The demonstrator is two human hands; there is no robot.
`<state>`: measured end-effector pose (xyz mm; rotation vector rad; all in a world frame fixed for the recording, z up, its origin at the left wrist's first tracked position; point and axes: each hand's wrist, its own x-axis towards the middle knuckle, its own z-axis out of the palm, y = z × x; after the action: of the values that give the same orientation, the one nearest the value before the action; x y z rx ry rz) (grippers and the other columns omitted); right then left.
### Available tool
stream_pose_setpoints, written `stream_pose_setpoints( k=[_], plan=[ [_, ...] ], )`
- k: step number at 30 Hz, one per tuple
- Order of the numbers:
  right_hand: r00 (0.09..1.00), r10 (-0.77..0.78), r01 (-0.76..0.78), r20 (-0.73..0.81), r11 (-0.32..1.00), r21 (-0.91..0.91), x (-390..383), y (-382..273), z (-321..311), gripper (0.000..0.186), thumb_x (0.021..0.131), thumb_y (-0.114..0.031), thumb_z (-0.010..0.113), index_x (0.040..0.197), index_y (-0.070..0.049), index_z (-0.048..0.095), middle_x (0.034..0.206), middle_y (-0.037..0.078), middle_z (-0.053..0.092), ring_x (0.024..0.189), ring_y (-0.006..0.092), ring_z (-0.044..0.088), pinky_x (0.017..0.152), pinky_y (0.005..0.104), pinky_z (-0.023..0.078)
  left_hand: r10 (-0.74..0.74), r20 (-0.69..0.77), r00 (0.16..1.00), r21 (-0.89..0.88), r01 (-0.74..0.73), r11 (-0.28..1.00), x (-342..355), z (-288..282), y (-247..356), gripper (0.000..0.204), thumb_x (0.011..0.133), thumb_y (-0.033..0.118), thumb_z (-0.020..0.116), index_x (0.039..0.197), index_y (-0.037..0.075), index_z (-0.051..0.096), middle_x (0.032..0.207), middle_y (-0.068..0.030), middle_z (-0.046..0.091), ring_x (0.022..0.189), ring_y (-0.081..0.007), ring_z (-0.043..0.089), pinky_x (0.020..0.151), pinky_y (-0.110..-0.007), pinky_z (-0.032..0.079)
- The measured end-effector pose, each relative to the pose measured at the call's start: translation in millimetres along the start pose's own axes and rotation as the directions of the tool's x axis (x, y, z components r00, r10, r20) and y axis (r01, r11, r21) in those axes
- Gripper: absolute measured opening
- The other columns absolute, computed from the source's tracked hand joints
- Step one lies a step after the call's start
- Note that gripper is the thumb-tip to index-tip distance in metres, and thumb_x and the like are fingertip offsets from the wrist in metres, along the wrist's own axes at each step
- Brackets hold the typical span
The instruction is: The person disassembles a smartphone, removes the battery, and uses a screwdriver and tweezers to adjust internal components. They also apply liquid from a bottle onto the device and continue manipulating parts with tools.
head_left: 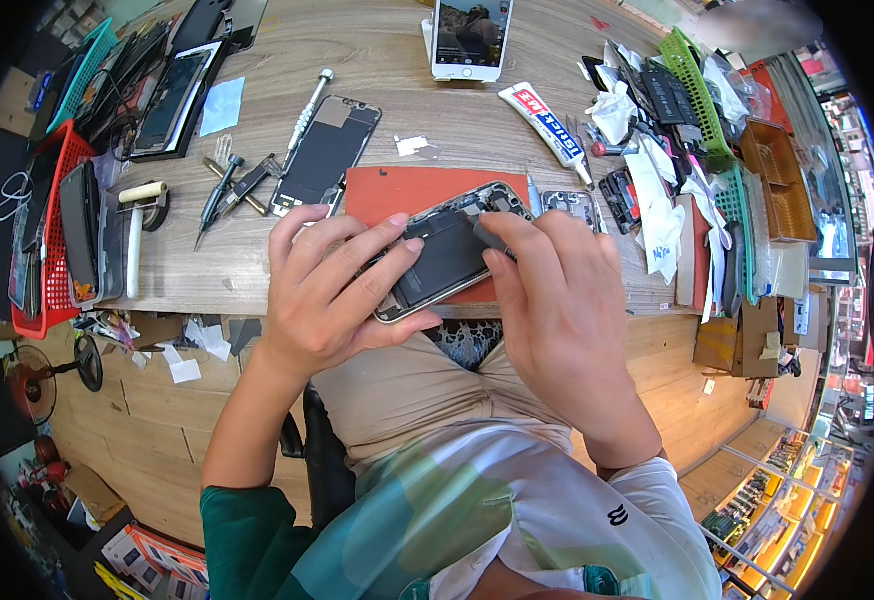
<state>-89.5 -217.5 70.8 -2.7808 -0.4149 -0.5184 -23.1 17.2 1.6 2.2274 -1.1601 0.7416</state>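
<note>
Silver-rimmed black phone (447, 262) is clamped in our left hand (332, 290). We cannot tell if our right hand (562, 300) pinches.

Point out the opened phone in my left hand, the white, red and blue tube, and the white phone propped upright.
Opened phone (445, 262): head view, dark inner face.
Tube (547, 130): head view, printed middle.
Upright phone (471, 38): head view, lit screen.

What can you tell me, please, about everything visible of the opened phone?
The opened phone shows a shiny, metallic-looking rim around a dark interior with a flat black block. It slants over the red mat, right end farther from the person. The left hand holds it; the right hand partly covers its right end.
</note>
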Motion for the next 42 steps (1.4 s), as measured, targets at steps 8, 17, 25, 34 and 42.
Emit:
stream_pose_setpoints(
  k=[8, 17, 25, 34, 42],
  plan=[
    [1.000, 0.021, -0.021, 0.001, 1.000, -0.008, 0.4, -1.3, 0.1, 0.029, 0.098, -0.011, 0.072, 0.125, -0.005, 0.067, 0.099, 0.009, 0.059, 0.090, 0.0270, 0.060, 0.078, 0.0411, 0.040, 0.000, 0.002, 1.000, 0.005, 0.000, 1.000, -1.2, 0.3, 0.3, 0.062, 0.080, 0.060, 0.083, 0.118, 0.010, 0.080, 0.128, -0.0058, 0.077, 0.099, -0.0269, 0.068, 0.102, -0.051, 0.047],
    [0.999, 0.013, -0.012, -0.039, 1.000, 0.013, -2.7, -1.8, -0.6, 0.029, 0.095, -0.008, 0.073, 0.124, -0.005, 0.067, 0.102, 0.010, 0.058, 0.093, 0.0282, 0.060, 0.081, 0.0415, 0.042, -0.004, 0.000, 1.000, 0.002, 0.004, 1.000, -2.7, 1.3, 0.8, 0.061, 0.078, 0.057, 0.086, 0.118, 0.011, 0.079, 0.128, -0.0059, 0.077, 0.099, -0.0272, 0.067, 0.103, -0.052, 0.047],
    [0.998, 0.019, -0.017, -0.053, 0.999, 0.040, -5.9, -0.2, -2.6, 0.032, 0.093, -0.007, 0.077, 0.124, -0.005, 0.067, 0.104, 0.011, 0.060, 0.093, 0.0289, 0.061, 0.080, 0.0413, 0.042, -0.003, -0.008, 1.000, 0.006, 0.003, 1.000, -3.9, 2.8, 0.8, 0.061, 0.070, 0.052, 0.092, 0.116, 0.013, 0.080, 0.128, -0.0065, 0.077, 0.102, -0.0296, 0.067, 0.103, -0.053, 0.047],
    [0.991, 0.073, -0.048, -0.110, 0.976, 0.213, -2.6, 4.0, 1.4, 0.030, 0.096, -0.003, 0.075, 0.126, -0.004, 0.068, 0.101, 0.014, 0.062, 0.088, 0.0318, 0.059, 0.078, 0.0424, 0.044, -0.027, 0.023, 0.999, -0.058, 0.028, 0.998, -1.2, -4.6, 0.7, 0.062, 0.076, 0.057, 0.085, 0.118, 0.012, 0.081, 0.131, -0.0083, 0.076, 0.108, -0.0327, 0.067, 0.105, -0.055, 0.045],
    [0.896, 0.280, -0.152, -0.346, 0.923, 0.354, -10.7, 35.5, -14.3, 0.022, 0.107, -0.003, 0.066, 0.128, 0.001, 0.068, 0.108, 0.010, 0.067, 0.093, 0.0174, 0.060, 0.081, 0.0285, 0.047, -0.075, -0.008, 0.997, -0.165, 0.073, 0.984, 3.1, -5.4, -6.0, 0.040, 0.080, 0.034, 0.086, 0.111, 0.010, 0.081, 0.134, -0.0143, 0.073, 0.120, -0.0365, 0.062, 0.107, -0.054, 0.045]
  ],
)
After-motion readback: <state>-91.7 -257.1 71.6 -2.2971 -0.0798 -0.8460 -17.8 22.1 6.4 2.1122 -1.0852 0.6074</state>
